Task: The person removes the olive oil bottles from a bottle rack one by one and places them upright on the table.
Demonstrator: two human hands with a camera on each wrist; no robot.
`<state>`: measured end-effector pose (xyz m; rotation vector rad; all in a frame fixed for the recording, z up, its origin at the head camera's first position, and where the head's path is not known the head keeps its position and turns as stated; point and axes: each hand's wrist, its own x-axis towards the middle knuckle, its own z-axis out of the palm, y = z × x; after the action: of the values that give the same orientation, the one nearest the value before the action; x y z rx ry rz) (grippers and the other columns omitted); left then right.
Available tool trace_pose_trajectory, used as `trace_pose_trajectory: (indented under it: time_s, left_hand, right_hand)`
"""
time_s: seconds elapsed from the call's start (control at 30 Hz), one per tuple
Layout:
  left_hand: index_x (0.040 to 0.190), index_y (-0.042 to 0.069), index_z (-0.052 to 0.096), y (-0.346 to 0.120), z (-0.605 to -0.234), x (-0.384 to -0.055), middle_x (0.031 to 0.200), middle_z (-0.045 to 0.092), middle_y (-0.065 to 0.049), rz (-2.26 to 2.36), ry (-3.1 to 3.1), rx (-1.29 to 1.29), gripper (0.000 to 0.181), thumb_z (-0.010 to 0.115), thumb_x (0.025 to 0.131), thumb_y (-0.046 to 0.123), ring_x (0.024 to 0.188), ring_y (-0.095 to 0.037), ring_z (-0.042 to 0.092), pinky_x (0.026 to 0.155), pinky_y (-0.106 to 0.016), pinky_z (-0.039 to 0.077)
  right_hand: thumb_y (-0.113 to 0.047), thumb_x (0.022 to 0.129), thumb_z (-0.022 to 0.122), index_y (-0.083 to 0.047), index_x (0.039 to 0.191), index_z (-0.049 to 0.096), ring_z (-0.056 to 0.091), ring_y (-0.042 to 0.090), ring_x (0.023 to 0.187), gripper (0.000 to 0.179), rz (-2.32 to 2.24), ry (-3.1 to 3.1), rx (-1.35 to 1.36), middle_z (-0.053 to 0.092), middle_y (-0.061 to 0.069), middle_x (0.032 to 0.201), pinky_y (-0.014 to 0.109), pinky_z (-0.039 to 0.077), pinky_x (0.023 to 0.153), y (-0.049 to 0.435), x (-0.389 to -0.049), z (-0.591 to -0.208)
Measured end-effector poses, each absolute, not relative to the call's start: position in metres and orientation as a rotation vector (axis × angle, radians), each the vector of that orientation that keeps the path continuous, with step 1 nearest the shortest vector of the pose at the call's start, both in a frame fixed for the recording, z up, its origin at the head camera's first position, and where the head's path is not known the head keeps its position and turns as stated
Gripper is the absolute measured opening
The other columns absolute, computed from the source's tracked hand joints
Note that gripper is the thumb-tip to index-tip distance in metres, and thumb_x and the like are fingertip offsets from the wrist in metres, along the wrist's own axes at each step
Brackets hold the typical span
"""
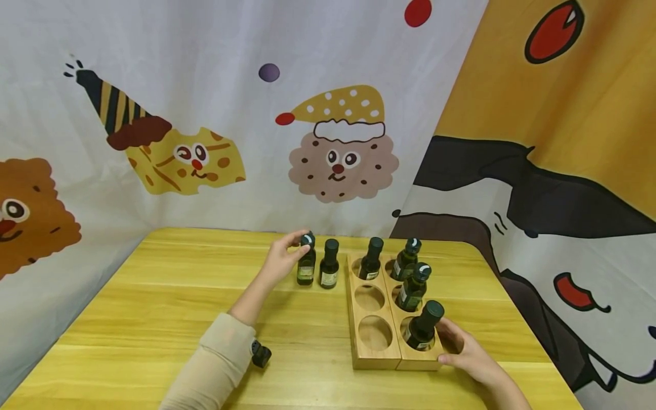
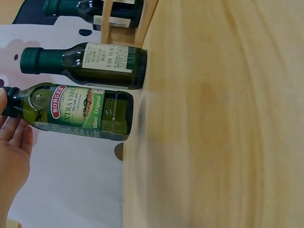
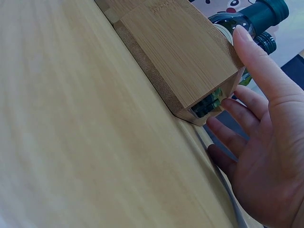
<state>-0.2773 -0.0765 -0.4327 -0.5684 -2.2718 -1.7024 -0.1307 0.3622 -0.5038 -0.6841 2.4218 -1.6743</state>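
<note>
My left hand (image 1: 281, 261) pinches a small olive oil bottle (image 2: 78, 111) by its dark green cap and neck, fingers on one side and thumb on the other. The bottle is upright, its green label facing the wrist camera. Just right of it a second dark bottle (image 1: 329, 265) stands on the table. Two wooden racks (image 1: 375, 363) lie side by side. The right one holds three bottles (image 1: 411, 288); the left one has one bottle (image 1: 370, 259) at the back and two bare holes. My right hand (image 3: 268, 128) is at the right rack's near corner, thumb at the edge, fingers loosely spread.
The yellow wooden table (image 1: 154, 296) runs back to a hanging cloth (image 1: 215, 51) printed with cartoon food figures. A small black device (image 1: 261, 355) sits at the left sleeve's cuff (image 1: 225, 347).
</note>
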Motion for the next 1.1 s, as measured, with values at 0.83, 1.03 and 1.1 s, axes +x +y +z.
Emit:
trace_pose_trajectory:
  time_s: [0.83,1.03,1.1]
  left_hand:
    - [0.135,0.007,0.055,-0.083,-0.427,-0.275,0.124,0.062,-0.010,-1.693,-2.319,-0.595,0.047,0.068,0.091,0.018,0.114,-0.026,0.054,0.097,-0.050,0.039]
    - [0.139,0.012,0.051,-0.073,-0.403,-0.268,0.126,0.061,-0.006,-1.679,-2.290,-0.610,0.053,0.069,0.091,0.026,0.116,-0.021,0.052,0.100,-0.044,0.039]
    - [0.139,0.011,0.051,-0.067,-0.396,-0.265,0.126,0.061,-0.006,-1.691,-2.268,-0.612,0.054,0.069,0.090,0.027,0.115,-0.021,0.052,0.099,-0.045,0.039]
  right_hand:
    - [-0.001,0.084,0.072,0.012,0.142,0.031,0.052,0.011,0.115,0.072,-1.679,2.427,-0.731,0.056,0.012,0.127,0.021,0.039,0.094,0.363,-0.132,-0.504]
    - [0.001,0.083,0.071,0.011,0.142,0.031,0.052,0.011,0.115,0.072,-1.671,2.437,-0.752,0.056,0.014,0.127,0.021,0.039,0.094,0.363,-0.132,-0.504]
    - [0.002,0.083,0.071,0.011,0.142,0.032,0.052,0.012,0.116,0.071,-1.671,2.435,-0.757,0.056,0.014,0.127,0.021,0.039,0.095,0.363,-0.132,-0.504]
